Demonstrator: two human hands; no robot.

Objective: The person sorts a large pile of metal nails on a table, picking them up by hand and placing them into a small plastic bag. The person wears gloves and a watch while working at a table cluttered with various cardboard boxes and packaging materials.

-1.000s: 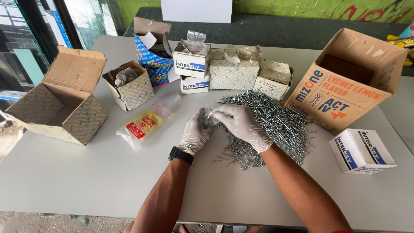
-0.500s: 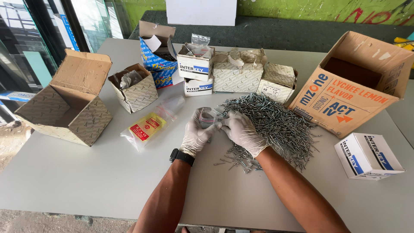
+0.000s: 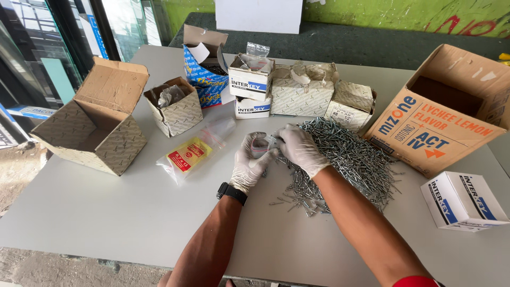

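Both my hands wear white gloves and meet over the near left edge of a pile of silver screws on the grey table. My left hand holds a small clear plastic bag open at chest height above the table. My right hand is closed on the bag's other side, fingers pinched at its mouth. A black watch sits on my left wrist. Loose screws lie scattered under my right forearm.
An open empty cardboard box stands at the left, a smaller patterned box beside it. A stack of clear bags with a red-yellow label lies near my left hand. Several small boxes line the back. A big brown carton and white box stand right.
My view has shifted slightly. My hands stay together at the screw pile's edge, working on the small bag, and the right hand has drawn a little nearer to me.
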